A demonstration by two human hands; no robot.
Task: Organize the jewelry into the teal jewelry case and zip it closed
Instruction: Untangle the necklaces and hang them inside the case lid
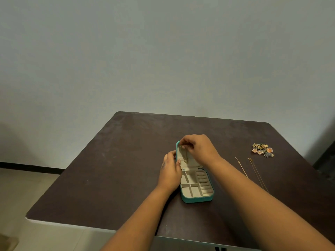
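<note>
Table (126, 160): dark brown top against a plain wall, carrying everything here.
Case (196, 187): teal, unzipped, sitting a little right of the table's middle and nearer the front edge than the back. Its long axis runs front to back. The tray of pale compartments lies flat toward the person; none of them visibly holds anything. The lid (179, 154) stands upright at the tray's far end.
Key relation: the lid's inner face looks back at the person, and both hands meet right at it, so the coming move turns on that upright panel and not on the tray. The right hand is nearer the lid's top; the left is at its left edge.
Left hand (170, 171): fingers curled round the lid's left edge, thumb on the lining, bracing it upright.
Right hand (197, 149): fingers drawn narrow in a pinch at the lid's top, on the upper end of a chain (185, 157) that hangs down the lining. Probably it is being hooked there; the hook itself is too small to see.
Loose chains (253, 171): thin ones lying toward the right edge, running roughly front to back, well apart from the case.
Charms (262, 150): a small colourful cluster near the back right corner.
</note>
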